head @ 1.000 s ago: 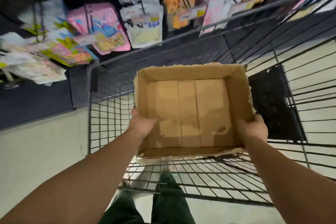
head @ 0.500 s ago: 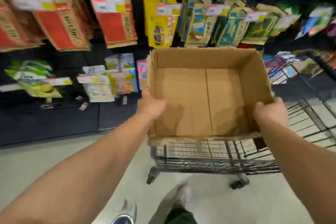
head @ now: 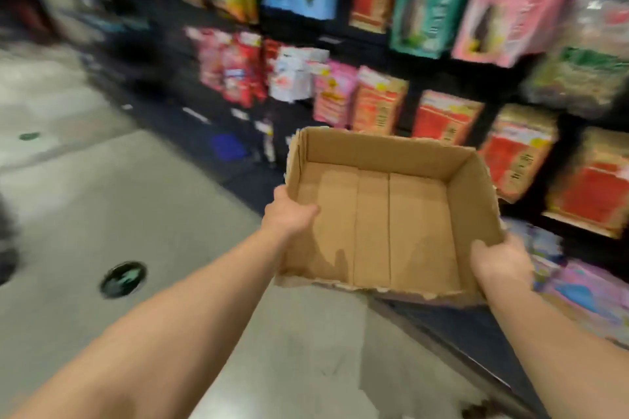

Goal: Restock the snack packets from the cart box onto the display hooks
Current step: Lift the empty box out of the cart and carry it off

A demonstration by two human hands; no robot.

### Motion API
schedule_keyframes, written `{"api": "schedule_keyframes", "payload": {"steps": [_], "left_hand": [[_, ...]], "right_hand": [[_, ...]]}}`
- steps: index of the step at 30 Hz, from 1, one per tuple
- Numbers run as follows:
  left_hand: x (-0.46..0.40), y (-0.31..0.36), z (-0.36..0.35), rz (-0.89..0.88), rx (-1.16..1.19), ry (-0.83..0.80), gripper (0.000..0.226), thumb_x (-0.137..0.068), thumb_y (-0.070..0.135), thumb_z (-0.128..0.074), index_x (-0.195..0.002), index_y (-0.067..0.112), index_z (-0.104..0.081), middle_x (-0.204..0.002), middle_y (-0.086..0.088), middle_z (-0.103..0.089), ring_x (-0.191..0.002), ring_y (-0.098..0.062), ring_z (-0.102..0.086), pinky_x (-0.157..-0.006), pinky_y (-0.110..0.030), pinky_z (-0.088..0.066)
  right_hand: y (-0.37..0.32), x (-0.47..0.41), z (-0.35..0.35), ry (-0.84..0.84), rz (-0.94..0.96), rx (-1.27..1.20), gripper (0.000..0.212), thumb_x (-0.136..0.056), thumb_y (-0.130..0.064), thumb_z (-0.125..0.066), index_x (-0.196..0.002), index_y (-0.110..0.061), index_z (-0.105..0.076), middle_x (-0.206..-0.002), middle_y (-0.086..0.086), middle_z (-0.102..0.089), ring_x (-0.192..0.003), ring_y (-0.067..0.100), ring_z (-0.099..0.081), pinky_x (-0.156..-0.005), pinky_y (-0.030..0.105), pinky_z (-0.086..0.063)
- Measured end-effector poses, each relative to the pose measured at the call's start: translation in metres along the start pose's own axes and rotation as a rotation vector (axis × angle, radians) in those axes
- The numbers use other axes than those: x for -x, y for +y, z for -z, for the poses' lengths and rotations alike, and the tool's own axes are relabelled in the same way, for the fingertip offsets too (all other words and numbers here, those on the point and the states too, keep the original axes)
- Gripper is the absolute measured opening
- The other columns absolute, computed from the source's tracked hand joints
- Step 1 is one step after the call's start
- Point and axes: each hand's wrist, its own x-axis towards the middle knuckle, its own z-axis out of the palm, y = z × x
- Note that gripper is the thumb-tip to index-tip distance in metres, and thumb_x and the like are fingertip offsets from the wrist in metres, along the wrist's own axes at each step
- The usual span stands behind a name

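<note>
A: Where is the cardboard box (head: 384,214)?

B: Held up in the air in front of the person, open top facing the camera. Nothing shows inside it, only the bare brown bottom with its flap seams. Its near rim is torn and ragged.

A: And the hands?

B: The left hand (head: 289,216) grips the box's left wall, thumb hooked over the rim onto the inside, the other fingers hidden behind the cardboard. The right hand (head: 500,260) clasps the near right corner of the box, thumb over the rim, the rest wrapped around the outside. Both are closed on the box; both forearms are bare.

A: What lies beyond the box?

B: A dark display rack (head: 422,78) hung with snack packets. Just past the box's far rim hang red and gold packets (head: 446,117); farther left of these, pink and red packets (head: 231,68) and a white packet (head: 294,75). Above the box, higher on the rack, hang a teal packet (head: 425,5) and a pink packet (head: 510,7). Everything there is blurred, so no print is readable.

A: And to the box's left?

B: Pale grey floor (head: 112,201), with a round dark green mark (head: 123,279) on it, well apart from the box.
</note>
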Motion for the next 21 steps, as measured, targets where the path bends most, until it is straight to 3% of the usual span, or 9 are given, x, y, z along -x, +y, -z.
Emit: {"api": "schedule_keyframes", "payload": {"steps": [6, 12, 21], "left_hand": [[-0.053, -0.050, 0.142, 0.119, 0.073, 0.288, 0.070, -0.090, 0.039, -0.064, -0.147, 0.022, -0.027, -0.144, -0.009, -0.048, -0.127, -0.034, -0.050, -0.101, -0.044, -0.044], [-0.134, -0.082, 0.237, 0.227, 0.173, 0.508, 0.069, -0.087, 0.038, -0.067, -0.144, 0.024, -0.032, -0.137, -0.011, -0.054, -0.116, -0.036, -0.058, -0.096, -0.050, -0.052], [-0.260, -0.092, 0.357, 0.354, 0.210, 0.711, 0.077, -0.089, 0.034, -0.068, -0.151, 0.019, -0.025, -0.145, -0.015, -0.049, -0.127, -0.038, -0.051, -0.106, -0.050, -0.045]], "right_hand": [[-0.141, 0.037, -0.133, -0.245, 0.232, -0.036, 0.042, -0.087, -0.025, -0.055, -0.125, -0.007, -0.050, -0.118, 0.022, -0.060, -0.110, 0.042, -0.056, -0.091, 0.044, -0.045], [-0.269, 0.051, -0.255, -0.430, 0.395, -0.030, 0.041, -0.090, -0.024, -0.054, -0.127, -0.008, -0.047, -0.118, 0.019, -0.060, -0.107, 0.040, -0.058, -0.080, 0.038, -0.043], [-0.470, 0.061, -0.384, -0.554, 0.586, -0.012, 0.038, -0.090, -0.021, -0.054, -0.125, -0.007, -0.049, -0.120, 0.020, -0.059, -0.111, 0.039, -0.056, -0.084, 0.039, -0.043]]}}
